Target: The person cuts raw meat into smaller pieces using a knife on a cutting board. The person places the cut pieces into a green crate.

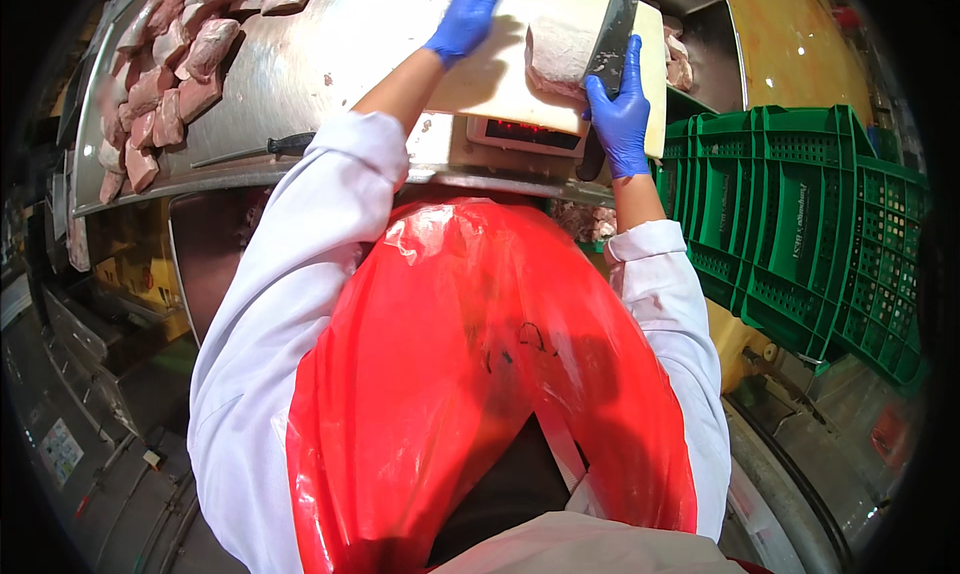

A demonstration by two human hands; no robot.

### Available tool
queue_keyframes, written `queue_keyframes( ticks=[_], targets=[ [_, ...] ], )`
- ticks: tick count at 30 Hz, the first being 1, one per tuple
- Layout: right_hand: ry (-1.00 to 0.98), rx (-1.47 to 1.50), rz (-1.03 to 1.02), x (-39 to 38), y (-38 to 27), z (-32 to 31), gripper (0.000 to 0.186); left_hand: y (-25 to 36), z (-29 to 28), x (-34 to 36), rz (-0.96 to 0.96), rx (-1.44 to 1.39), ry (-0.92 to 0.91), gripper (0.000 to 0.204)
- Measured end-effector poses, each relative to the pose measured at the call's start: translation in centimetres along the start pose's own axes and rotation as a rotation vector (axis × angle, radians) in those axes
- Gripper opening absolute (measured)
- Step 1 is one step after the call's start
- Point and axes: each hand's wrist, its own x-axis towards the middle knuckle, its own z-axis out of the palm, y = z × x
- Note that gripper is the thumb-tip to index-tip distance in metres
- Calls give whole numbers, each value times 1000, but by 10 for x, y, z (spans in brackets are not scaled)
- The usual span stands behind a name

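Observation:
My right hand (622,119), in a blue glove, is closed on a large knife (615,34), with its thumb and a finger up by the broad blade. The blade points away from me and stands along the right side of a pale block of meat (552,56). That block lies on a white cutting board (510,4). To the left of the meat, apart from it, my blue-gloved left hand (470,19) is over the board with fingers stretched out, holding nothing. Whether the blade touches the meat I cannot tell.
Many cut meat pieces (165,84) lie on the left of the steel table (290,64). A second knife (255,150) rests near its front edge. A scale (525,136) with a red display sits before the board. Green crates (770,204) stand at right, beside a metal bin (715,44).

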Motion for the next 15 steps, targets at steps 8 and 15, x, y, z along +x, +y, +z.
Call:
queue_keyframes(
  ticks=[8, 15],
  targets=[
    [-34, -147, -238, 29, 27, -28, 80, 5, 50, -20, 80, 250, -184, 34],
    [-78, -290, -31, -18, -57, 12, 76, -13, -17, -13, -369, -54, 169, 44]
  ],
)
